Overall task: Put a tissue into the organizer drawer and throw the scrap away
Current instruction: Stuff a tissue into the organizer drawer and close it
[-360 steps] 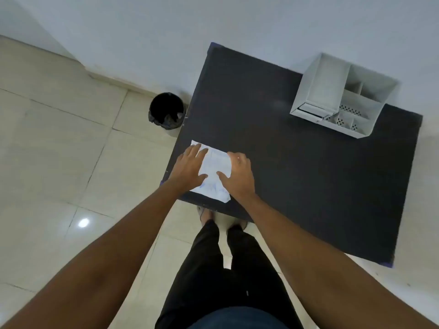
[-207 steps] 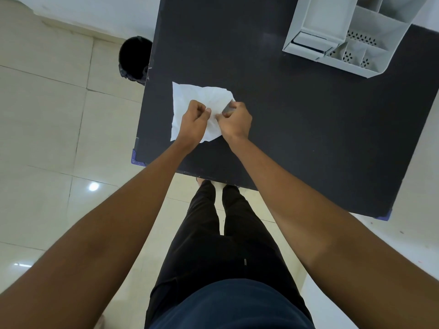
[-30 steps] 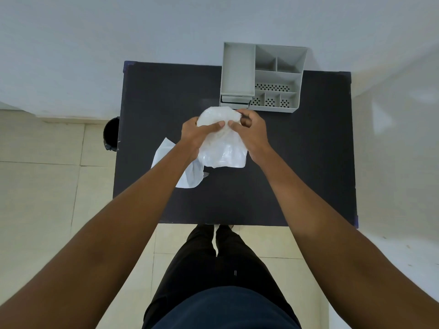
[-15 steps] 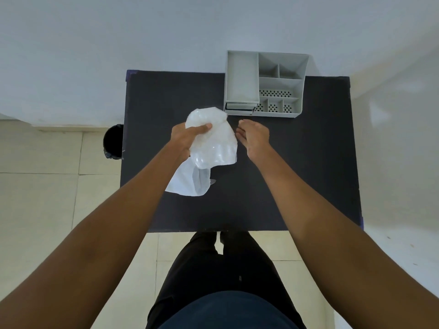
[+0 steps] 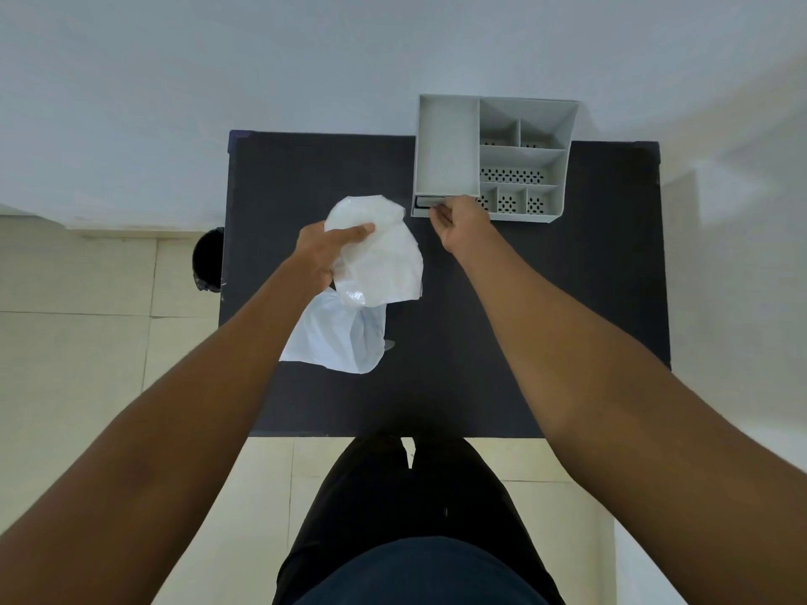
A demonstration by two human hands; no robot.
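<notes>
Tissue (image 5: pixel 380 255) bunched in my left hand (image 5: pixel 323 251), held above table (image 5: pixel 546 320) mid-left; thumb clamps it near the top. Right hand (image 5: pixel 463 229), fingers curled, at drawer (image 5: pixel 430 203) front of organizer (image 5: pixel 493 155) on far edge; whether it grips, can't tell. Scrap (image 5: pixel 336 342) lies flat below, toward near-left. Bin (image 5: pixel 208 257) off left edge. Tissue looks light, limp, prob. tears easily: I'd pinch the wad, not a corner.

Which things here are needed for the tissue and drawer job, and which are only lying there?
Needed for the job:
- tissue, held in the left hand
- organizer with its drawer, which the right hand reaches
- white scrap on the table
- black bin on the floor

Only there:
- black table
</notes>
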